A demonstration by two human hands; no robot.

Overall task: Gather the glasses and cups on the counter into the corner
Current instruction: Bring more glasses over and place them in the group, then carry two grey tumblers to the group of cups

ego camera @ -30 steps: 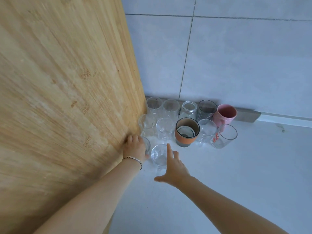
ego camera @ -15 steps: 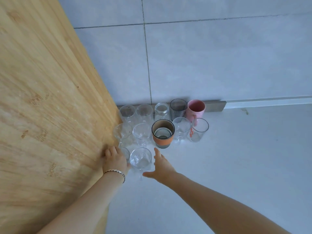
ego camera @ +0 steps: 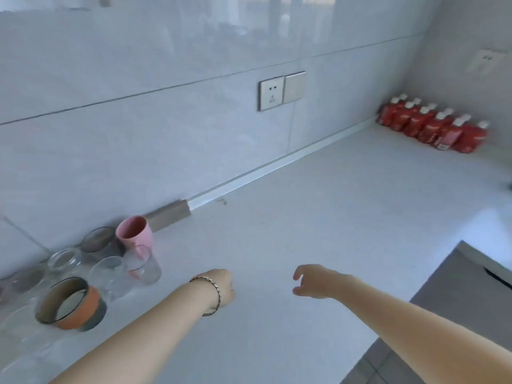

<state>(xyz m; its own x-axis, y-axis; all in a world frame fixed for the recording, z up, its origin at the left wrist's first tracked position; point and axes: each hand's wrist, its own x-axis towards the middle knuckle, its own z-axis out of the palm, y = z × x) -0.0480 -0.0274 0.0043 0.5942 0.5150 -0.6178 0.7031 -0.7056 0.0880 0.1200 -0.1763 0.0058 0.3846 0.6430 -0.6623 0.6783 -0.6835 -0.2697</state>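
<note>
Several glasses and cups stand bunched at the lower left against the tiled wall: a pink cup [ego camera: 135, 233], a smoked glass [ego camera: 97, 239], a clear glass with red print [ego camera: 142, 266], a small jar [ego camera: 63, 259] and a cup with an orange band [ego camera: 73, 304]. Over the white counter [ego camera: 318, 217], my left hand [ego camera: 223, 286], with a bracelet on its wrist, hovers right of the group with fingers curled and nothing in it. To the right of it my right hand [ego camera: 315, 281] hangs loosely open and holds nothing. Neither hand touches a glass.
Red pouches [ego camera: 432, 127] with white caps line the far right corner of the counter. A wall socket and switch [ego camera: 282, 90] sit on the tiles. The counter's front edge and a grey drawer front [ego camera: 457, 286] lie at the lower right.
The view has swung right, away from the wooden board. Both hands have left the clear glasses in the corner and moved right over the bare counter.
</note>
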